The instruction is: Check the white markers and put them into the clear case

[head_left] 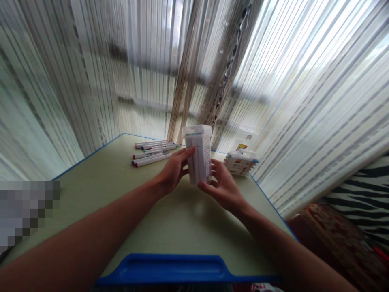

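Observation:
A clear plastic marker case (199,156) with white-barrelled pens inside stands roughly upright between my hands, held above the table. My left hand (174,168) grips its left side, thumb on the front face. From the right, my right hand (223,184) holds its lower part, thumb near the bottom corner and fingers behind. Several loose white markers (153,154) with coloured ends lie to the left of the case. Past my right hand sits a second plastic box (241,162), its clear lid raised and coloured marker ends showing inside.
The pale table (146,227) has a blue rim and a blue tray groove (173,268) along its near edge. Sheer striped curtains (146,81) hang right behind it. At the right are a zebra-striped cloth (364,194) and a reddish patterned item (334,239).

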A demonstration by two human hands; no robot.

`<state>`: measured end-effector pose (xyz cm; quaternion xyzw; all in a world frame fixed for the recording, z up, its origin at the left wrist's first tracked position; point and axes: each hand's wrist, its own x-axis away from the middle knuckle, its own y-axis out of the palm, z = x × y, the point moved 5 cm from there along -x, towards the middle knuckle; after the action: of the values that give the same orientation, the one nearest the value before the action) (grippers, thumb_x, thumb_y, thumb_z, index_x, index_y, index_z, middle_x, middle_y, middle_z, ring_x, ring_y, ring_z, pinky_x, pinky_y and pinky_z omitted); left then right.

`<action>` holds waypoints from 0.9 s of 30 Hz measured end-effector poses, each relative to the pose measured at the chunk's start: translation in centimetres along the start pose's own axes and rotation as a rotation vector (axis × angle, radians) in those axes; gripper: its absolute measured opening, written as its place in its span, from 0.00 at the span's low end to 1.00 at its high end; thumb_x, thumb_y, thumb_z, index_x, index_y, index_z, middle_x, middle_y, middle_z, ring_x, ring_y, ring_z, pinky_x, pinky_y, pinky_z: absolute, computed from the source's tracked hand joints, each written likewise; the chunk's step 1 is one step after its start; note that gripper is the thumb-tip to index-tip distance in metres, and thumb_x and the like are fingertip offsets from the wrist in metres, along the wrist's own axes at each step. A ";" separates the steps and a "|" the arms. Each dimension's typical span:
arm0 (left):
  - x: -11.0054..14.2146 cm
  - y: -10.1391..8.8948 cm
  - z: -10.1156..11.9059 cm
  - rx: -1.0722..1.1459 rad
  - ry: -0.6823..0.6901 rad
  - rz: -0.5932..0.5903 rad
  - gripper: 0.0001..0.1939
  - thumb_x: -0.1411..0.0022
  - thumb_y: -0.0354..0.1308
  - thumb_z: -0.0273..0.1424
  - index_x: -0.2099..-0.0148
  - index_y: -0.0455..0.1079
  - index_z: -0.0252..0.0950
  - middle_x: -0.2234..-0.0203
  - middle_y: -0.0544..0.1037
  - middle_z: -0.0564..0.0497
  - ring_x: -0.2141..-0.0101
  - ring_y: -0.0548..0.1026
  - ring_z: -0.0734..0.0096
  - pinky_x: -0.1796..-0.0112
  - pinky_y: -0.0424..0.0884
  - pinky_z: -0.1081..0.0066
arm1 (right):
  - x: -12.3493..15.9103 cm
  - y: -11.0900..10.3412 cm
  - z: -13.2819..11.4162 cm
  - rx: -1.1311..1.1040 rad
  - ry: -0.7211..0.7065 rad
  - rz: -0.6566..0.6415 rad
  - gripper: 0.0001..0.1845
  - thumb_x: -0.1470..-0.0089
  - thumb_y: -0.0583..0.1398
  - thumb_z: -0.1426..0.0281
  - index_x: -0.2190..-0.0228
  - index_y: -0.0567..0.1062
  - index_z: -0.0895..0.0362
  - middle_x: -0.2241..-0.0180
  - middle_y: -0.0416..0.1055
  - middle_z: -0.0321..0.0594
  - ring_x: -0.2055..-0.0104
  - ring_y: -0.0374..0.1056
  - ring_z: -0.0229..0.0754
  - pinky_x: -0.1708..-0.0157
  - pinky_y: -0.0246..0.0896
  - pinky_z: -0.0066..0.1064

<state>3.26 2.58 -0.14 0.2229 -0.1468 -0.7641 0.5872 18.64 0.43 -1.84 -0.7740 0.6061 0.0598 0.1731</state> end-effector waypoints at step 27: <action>-0.4 0.1 0.4 -0.136 0.053 -0.076 0.16 0.46 0.70 0.39 0.59 0.79 0.35 0.59 0.81 0.43 0.58 0.76 0.60 0.58 0.69 0.63 | -0.2 -0.2 -1.1 -0.477 0.137 0.031 0.24 0.51 0.56 0.66 0.51 0.73 0.51 0.56 0.78 0.41 0.56 0.74 0.54 0.55 0.68 0.46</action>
<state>3.22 2.93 0.27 0.2080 -0.0704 -0.7879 0.5753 18.62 0.25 -0.72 -0.7860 0.5968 0.1512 -0.0567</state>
